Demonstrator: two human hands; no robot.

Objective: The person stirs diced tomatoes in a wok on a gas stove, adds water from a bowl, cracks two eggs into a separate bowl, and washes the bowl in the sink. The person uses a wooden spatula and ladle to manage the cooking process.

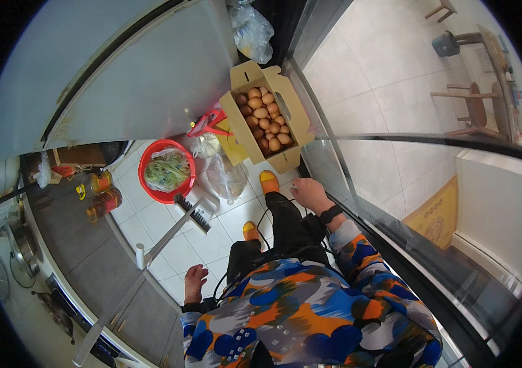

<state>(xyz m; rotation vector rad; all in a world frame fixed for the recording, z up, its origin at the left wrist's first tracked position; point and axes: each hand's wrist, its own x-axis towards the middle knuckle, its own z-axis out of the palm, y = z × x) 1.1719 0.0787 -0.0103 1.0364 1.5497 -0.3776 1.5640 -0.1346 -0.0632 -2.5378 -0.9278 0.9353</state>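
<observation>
My left hand [195,280] hangs at my side with loosely curled fingers, holding nothing. The long grey handle of a floor brush [192,214] passes to its left, apart from it. On the other side my right hand [309,192] is held out near the glass partition, seen from the back; its fingers are partly hidden and nothing shows in them. Beyond it, an open cardboard box [232,106] holds many brown eggs [261,112]. A red plastic basin [140,172] with bagged leafy greens [167,170] stands on the floor farther left.
A tied plastic bag [225,178] lies near my orange shoes [269,181]. Bottles of dark and yellow liquid [107,202] stand by the grey cabinets [91,262] at left. A large pale appliance door [150,83] rises ahead. The framed glass partition [362,175] borders my right.
</observation>
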